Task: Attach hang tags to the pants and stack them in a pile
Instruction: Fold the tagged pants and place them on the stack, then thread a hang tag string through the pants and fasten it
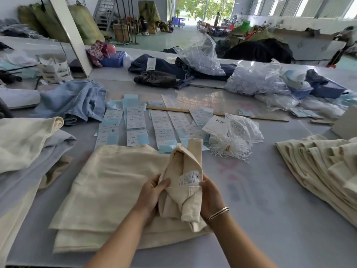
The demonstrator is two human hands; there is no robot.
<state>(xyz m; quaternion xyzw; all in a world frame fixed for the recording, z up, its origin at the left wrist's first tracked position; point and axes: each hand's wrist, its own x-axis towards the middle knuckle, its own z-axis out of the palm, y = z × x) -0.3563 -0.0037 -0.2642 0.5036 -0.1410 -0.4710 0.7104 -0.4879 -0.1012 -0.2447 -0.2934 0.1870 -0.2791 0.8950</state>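
Both hands, left hand (152, 187) and right hand (209, 193), gripping bunched cream pants (181, 182) low centre of frame (soft, floppy, light), best taken by the waistband near the white label (190, 177).

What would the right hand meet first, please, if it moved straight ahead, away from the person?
Likely the bundle of white strings, which lies on the table beyond the right hand; depth is hard to judge from this one view.
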